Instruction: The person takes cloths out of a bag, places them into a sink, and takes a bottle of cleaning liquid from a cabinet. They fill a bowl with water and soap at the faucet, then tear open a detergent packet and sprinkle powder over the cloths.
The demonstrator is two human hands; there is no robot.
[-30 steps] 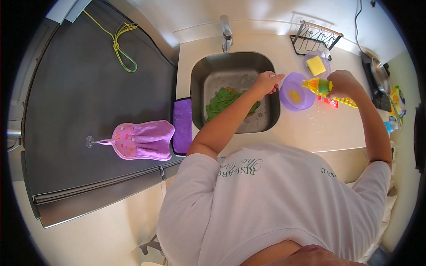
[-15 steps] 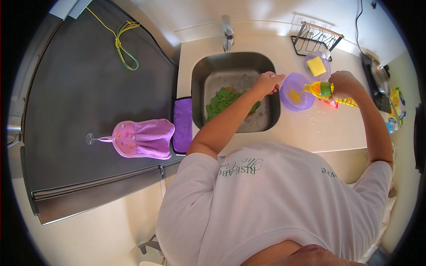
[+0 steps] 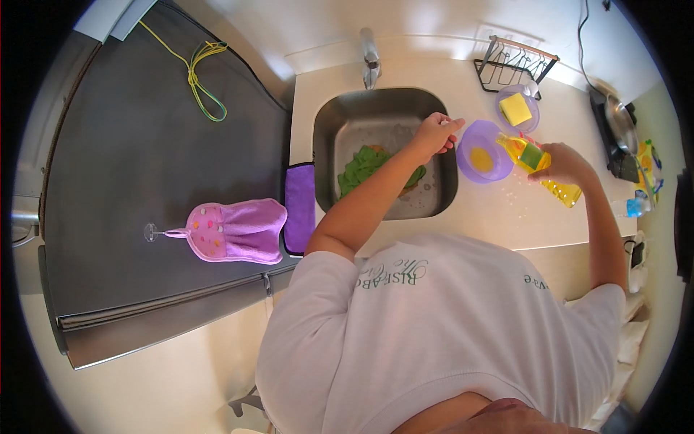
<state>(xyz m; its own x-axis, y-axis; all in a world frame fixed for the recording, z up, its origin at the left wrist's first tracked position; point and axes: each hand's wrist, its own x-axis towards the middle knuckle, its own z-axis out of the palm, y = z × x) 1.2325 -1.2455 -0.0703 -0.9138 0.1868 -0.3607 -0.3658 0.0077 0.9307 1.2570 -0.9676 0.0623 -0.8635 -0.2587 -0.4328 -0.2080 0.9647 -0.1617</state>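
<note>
My right hand (image 3: 565, 166) is wrapped round a bottle of yellow liquid (image 3: 531, 155), tilted with its mouth at the right rim of a purple bowl (image 3: 468, 160). Some yellow liquid (image 3: 481, 159) lies in the bowl. My left hand (image 3: 437, 134) is closed over the right edge of the sink, left of the bowl; what its fingers pinch, if anything, is too small to make out. Below it, green leaves (image 3: 361, 169) lie in the metal sink (image 3: 347, 112). Part of a red packet shows behind the bottle.
Behind the bowl, a yellow sponge (image 3: 515, 110) rests on a purple dish, near a black wire rack (image 3: 510, 65). The faucet (image 3: 370, 61) stands behind the sink. A pan (image 3: 620, 123) is at the right. Left are a purple cloth (image 3: 300, 208) and a pink towel (image 3: 242, 230).
My right hand and the bottle have turned and shifted slightly toward me, and more of the bottle's body shows. The stream seen falling into the bowl is no longer visible. My left hand has barely moved.
</note>
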